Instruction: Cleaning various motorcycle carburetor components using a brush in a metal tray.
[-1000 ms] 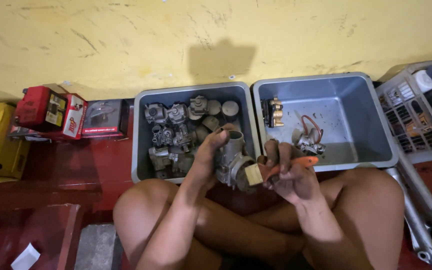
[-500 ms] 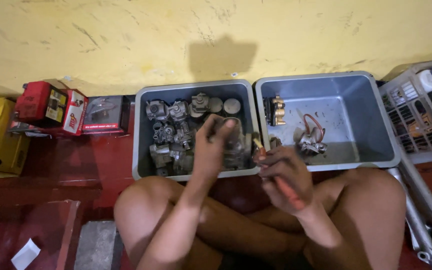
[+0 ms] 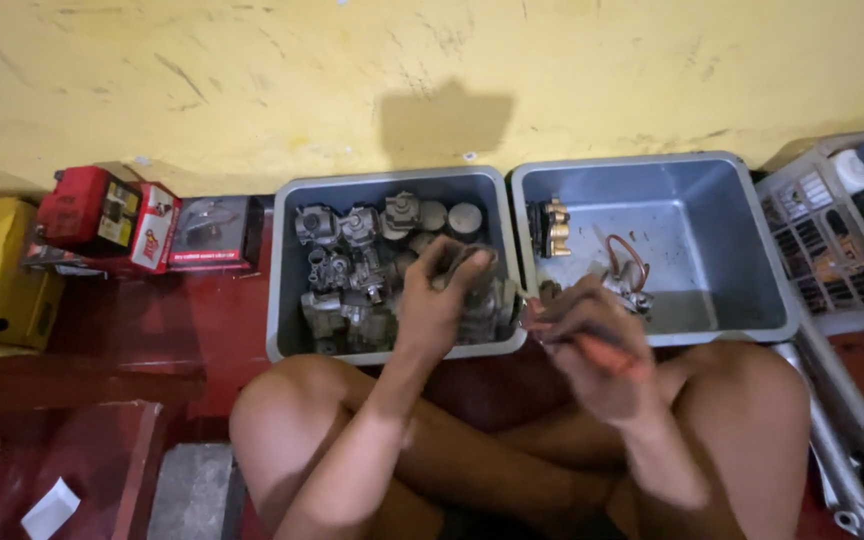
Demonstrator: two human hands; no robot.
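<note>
Head view: the metal carburetor body (image 3: pixel 477 290), likely heavy, rigid and oily, sits clamped in the left hand (image 3: pixel 432 305) over the left grey bin (image 3: pixel 287 270); gripping its broad casting seems safest. The right hand (image 3: pixel 592 350), just beside, clasps an orange-handled screwdriver (image 3: pixel 607 355).

Two grey plastic bins side by side against the wall: left grey plastic bin (image 3: pixel 287 300) holding metal carburettor parts (image 3: pixel 352 270), right grey plastic bin (image 3: pixel 732 230) holding a brass fitting (image 3: pixel 555 227); red cardboard boxes (image 3: pixel 112 215) further left; white slatted crate (image 3: pixel 832 250) at far right
</note>
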